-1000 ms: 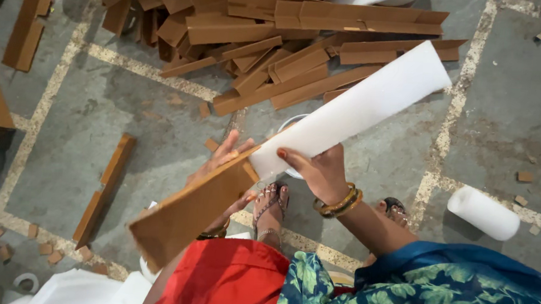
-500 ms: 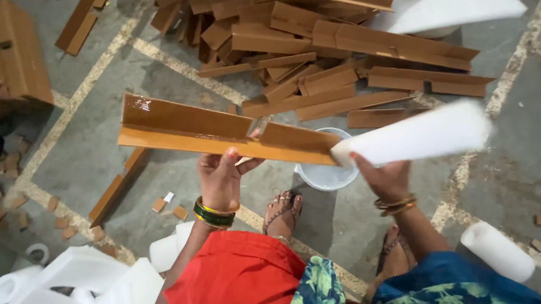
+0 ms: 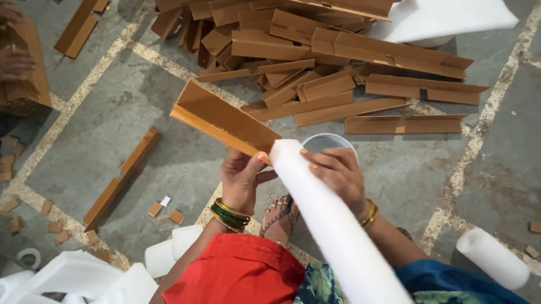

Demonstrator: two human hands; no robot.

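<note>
My left hand (image 3: pixel 242 176) grips the near end of a brown L-shaped cardboard strip (image 3: pixel 220 118), which points up and left from it. My right hand (image 3: pixel 338 171) holds the top end of a long white foam roll (image 3: pixel 340 242) that runs down across my lap. The foam's end touches the strip's near end between my two hands. Green and gold bangles circle both wrists. A white bowl (image 3: pixel 325 142) shows partly behind the foam and my right hand.
A big heap of brown cardboard strips (image 3: pixel 312 55) lies ahead, with a white foam sheet (image 3: pixel 444 16) at top right. Another person's hands (image 3: pixel 3 64) hold a cardboard stack at left. A loose strip (image 3: pixel 121 178), small offcuts, foam rolls (image 3: pixel 493 259) and foam scraps (image 3: pixel 85 278) lie on the stone floor.
The cardboard strip has swung from level to angled up-left. The foam roll has turned from pointing right to running down over my lap, its end now against the strip.
</note>
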